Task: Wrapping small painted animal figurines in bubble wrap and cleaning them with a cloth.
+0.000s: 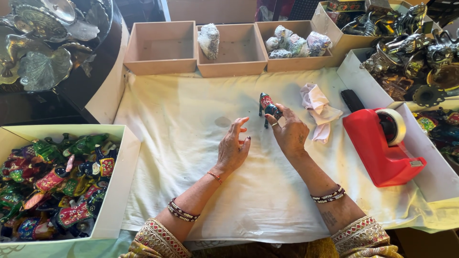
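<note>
My right hand (pixel 290 134) grips a small painted animal figurine (pixel 267 106), dark blue-green with a red patch, and holds it upright on the white cloth (pixel 191 143). Its legs touch the cloth. My left hand (pixel 233 147) hovers just left of it, fingers apart and holding nothing. Both wrists wear bangles.
A white box (pixel 125 167) of several colourful painted figurines sits at the left. A red tape dispenser (pixel 382 143) and crumpled white paper (pixel 319 111) lie right of my hands. Three wooden trays (pixel 162 64) line the back, two with wrapped bundles (pixel 209 40). Metal figurines (pixel 411 48) fill boxes at the right.
</note>
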